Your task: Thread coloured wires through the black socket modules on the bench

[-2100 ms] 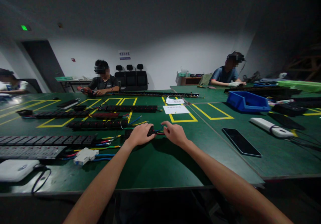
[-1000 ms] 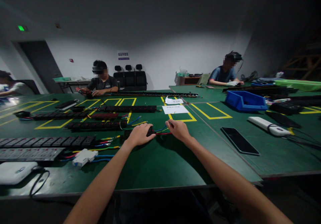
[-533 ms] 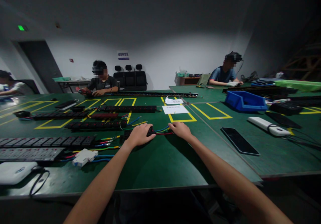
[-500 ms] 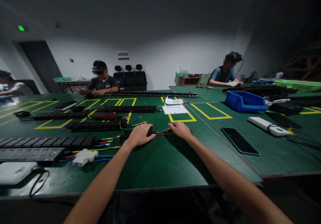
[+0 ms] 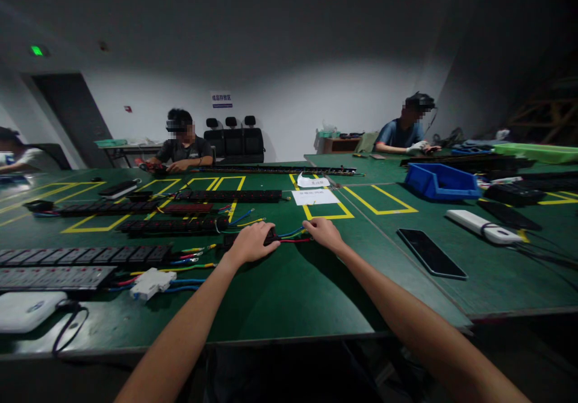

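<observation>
My left hand [image 5: 253,242] is wrapped over a short black block [image 5: 271,236] on the green table, its palm hiding most of it. From the block's right end run blue, green-yellow and red wires [image 5: 293,235]. The ends of these wires meet the fingertips of my right hand [image 5: 323,233], which are pinched together around them. Just behind my left hand lie the blue and yellow wire ends of a black socket strip [image 5: 174,226].
More socket strips [image 5: 85,255] and a white breaker [image 5: 152,283] lie at the left. White paper labels [image 5: 315,197] are beyond my hands. A phone [image 5: 431,253], a white power bank [image 5: 483,227] and a blue bin [image 5: 442,182] stand right. Two people sit across the tables.
My hands, the block and the wires show no clear movement. The gloved hands of the person at the back right have shifted slightly.
</observation>
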`<state>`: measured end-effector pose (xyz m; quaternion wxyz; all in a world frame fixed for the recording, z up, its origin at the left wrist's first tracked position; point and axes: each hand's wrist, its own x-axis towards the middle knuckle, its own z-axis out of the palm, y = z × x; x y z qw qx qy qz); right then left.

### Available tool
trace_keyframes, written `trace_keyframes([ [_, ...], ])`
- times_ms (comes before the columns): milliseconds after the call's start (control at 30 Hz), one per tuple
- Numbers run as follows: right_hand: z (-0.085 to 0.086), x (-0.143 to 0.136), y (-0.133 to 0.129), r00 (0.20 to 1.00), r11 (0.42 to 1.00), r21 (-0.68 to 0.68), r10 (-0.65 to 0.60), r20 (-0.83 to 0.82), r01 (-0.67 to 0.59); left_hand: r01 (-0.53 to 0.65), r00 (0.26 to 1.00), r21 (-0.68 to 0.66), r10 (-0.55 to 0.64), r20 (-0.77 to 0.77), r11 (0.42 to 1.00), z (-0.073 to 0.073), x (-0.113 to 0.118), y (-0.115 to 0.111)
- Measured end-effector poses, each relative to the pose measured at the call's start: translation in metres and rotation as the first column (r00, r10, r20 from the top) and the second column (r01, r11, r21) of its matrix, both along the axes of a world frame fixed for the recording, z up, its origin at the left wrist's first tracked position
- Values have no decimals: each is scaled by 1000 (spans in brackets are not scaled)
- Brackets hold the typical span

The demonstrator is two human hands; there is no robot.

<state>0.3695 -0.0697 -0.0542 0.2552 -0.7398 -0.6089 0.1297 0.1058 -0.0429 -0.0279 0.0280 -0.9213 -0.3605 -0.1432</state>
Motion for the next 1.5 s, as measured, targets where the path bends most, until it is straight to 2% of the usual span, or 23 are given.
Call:
trace_keyframes([
  [300, -7, 3, 6, 994, 996, 46, 82, -73, -79, 2, 1000, -1, -2, 2, 1000, 0, 1, 0],
  [533, -16, 0, 11, 950, 961, 138, 260, -173, -238, 3, 1000, 1, -3, 7, 1000, 0, 1, 0],
  [667, -21, -1, 13, 913, 946, 167, 313, -263, -276, 5, 1000, -1, -5, 8, 1000, 0, 1, 0],
  [900, -21, -1, 12, 838, 969, 106, 244, -488, -221, 7, 1000, -7, -7, 4, 1000, -1, 0, 0],
  [1067, -17, -2, 9, 789, 981, 49, 181, -587, -188, 10, 1000, -9, -10, 4, 1000, 0, 0, -1],
  [1267, -16, -7, 11, 771, 988, 34, 138, -621, -150, 15, 1000, -4, -15, 10, 1000, 0, 0, -2],
  [1500, -17, -8, 9, 796, 987, 33, 145, -587, -156, 21, 1000, -10, -21, 21, 1000, -3, -2, -4],
])
